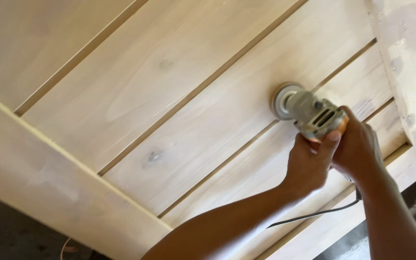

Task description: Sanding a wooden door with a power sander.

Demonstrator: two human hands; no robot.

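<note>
A grey angle grinder [309, 111] with a round sanding disc [281, 100] presses against a pale wooden panel [179, 96] made of wide boards with grooves between them. My left hand [309, 163] wraps the grinder's body from below, thumb up against the housing. My right hand [359, 144] grips the rear of the tool, where an orange part shows. Both forearms reach in from the lower right. A black power cord [314, 214] trails from the tool's back end under my arms.
A thick wooden frame rail [49, 178] runs along the panel's lower left side, and another frame piece [410, 62] with filler patches borders the right. Dark floor [15, 236] shows at the bottom left.
</note>
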